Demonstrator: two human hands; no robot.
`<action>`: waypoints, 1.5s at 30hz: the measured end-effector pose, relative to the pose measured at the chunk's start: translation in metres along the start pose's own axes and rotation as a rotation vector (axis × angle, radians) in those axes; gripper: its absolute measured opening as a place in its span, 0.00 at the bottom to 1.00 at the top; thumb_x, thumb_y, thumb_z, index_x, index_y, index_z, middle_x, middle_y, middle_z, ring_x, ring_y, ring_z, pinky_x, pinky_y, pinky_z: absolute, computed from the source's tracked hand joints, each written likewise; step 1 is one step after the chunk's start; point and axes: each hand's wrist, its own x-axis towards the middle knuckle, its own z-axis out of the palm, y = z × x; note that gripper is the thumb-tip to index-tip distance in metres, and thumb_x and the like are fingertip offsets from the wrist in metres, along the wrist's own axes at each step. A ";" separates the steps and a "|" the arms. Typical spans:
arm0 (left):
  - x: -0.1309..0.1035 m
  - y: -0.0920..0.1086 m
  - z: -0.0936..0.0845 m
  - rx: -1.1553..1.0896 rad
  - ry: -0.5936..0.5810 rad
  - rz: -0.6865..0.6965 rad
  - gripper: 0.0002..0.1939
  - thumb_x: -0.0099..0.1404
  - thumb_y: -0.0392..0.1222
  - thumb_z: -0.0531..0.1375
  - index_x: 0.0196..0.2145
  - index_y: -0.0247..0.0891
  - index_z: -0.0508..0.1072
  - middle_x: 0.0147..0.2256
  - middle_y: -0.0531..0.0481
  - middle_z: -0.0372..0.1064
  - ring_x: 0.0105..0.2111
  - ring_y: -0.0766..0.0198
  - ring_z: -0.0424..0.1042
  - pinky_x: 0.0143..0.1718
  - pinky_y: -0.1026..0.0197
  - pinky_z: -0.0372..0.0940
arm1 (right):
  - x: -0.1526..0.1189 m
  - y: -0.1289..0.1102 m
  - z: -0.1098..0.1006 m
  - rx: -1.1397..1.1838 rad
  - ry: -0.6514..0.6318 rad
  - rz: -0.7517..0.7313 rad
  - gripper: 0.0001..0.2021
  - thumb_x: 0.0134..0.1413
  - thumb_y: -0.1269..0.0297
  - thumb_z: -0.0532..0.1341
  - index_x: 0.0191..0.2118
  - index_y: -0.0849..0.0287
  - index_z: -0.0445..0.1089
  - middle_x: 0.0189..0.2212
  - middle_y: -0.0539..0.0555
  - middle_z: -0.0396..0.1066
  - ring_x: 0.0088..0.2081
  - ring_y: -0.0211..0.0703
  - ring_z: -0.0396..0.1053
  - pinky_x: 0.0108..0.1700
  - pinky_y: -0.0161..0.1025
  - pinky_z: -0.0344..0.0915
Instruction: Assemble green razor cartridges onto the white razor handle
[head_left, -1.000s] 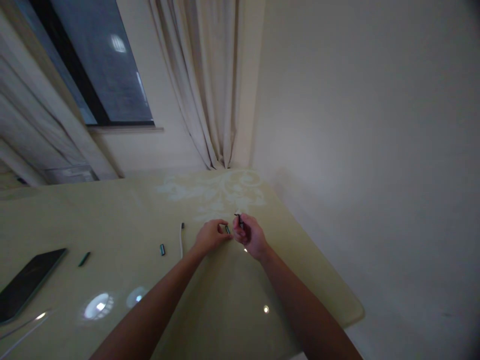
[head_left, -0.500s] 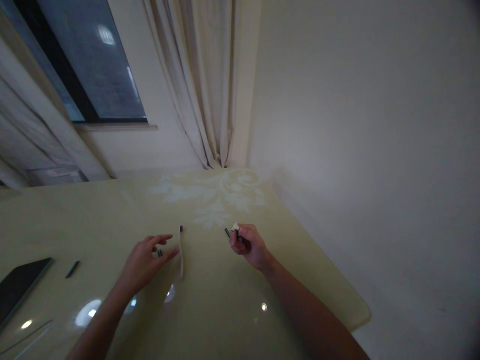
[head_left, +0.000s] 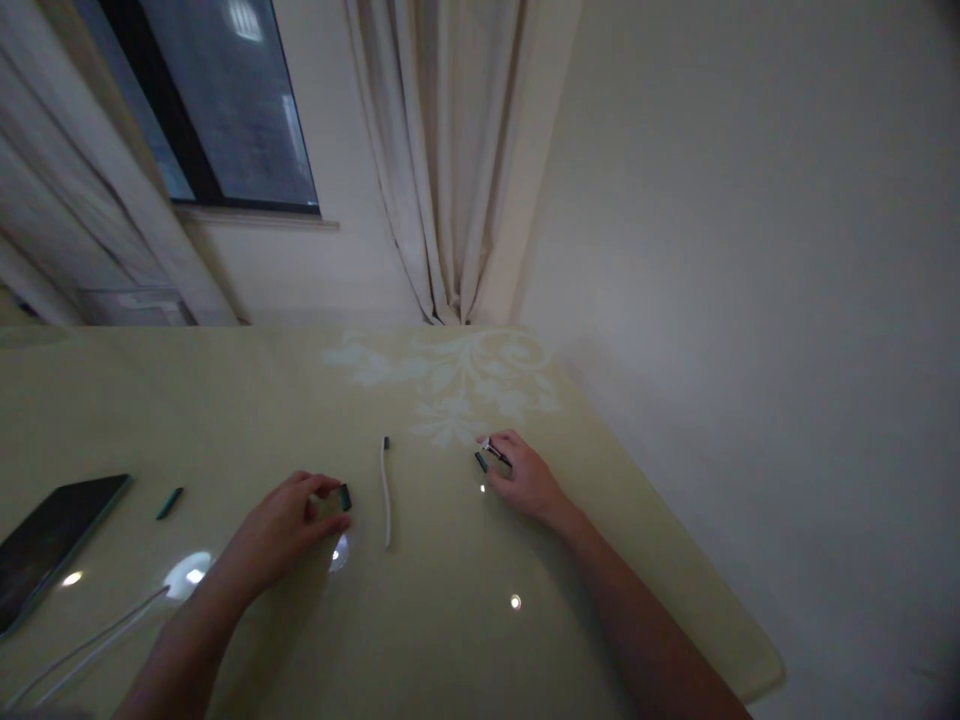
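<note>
My left hand (head_left: 289,525) rests low over the table, thumb and forefinger apart. Close to its fingertips is a small dark green block (head_left: 345,497). A thin white stick with a dark tip, like a toothbrush (head_left: 387,500), lies between my hands. In my right hand (head_left: 525,478) is a small dark-shafted object with a silvery head (head_left: 496,452); its kind is unclear and the shaft's end is hidden by the hand. Just beside the right thumb lies another short dark green piece (head_left: 481,462).
A dark flat tablet-like device (head_left: 60,540) lies at the left, with a dark green stick (head_left: 169,503) beside it. A white cable (head_left: 97,640) runs along the lower left. Curtains (head_left: 450,150) and a wall (head_left: 735,250) border the glossy table (head_left: 435,620).
The view has shifted slightly left. My left hand has drawn back leftward from the toothbrush-like stick. My right hand has turned palm-down and loosened its fist, showing more of the silver-headed object.
</note>
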 end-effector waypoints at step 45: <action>-0.025 0.074 0.013 -0.141 0.369 0.535 0.17 0.67 0.51 0.68 0.50 0.42 0.76 0.39 0.50 0.72 0.30 0.64 0.70 0.34 0.61 0.69 | -0.013 -0.037 -0.002 0.319 0.059 0.128 0.13 0.63 0.55 0.64 0.43 0.61 0.78 0.38 0.56 0.77 0.38 0.46 0.72 0.43 0.40 0.65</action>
